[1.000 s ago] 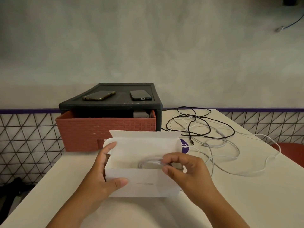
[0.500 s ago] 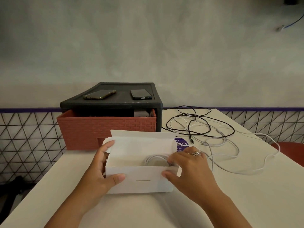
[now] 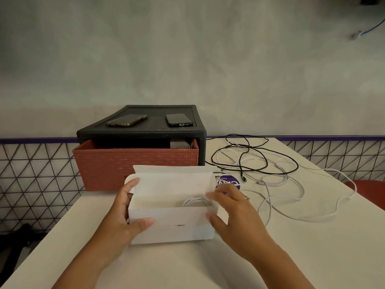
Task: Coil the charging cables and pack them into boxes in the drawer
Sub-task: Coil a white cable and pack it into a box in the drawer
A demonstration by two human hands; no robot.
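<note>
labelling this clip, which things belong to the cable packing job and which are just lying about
Job: white box, held by left hand and right hand; coiled white cable inside it; loose cables on the table; red drawer.
Lying about: gold-edged phone and dark phone on the black cabinet; red seat at the right.

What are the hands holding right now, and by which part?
Both hold the open white box: the left hand grips its left end, the right hand its right end, thumbs on the front wall. The coiled cable inside lies unheld.
</note>
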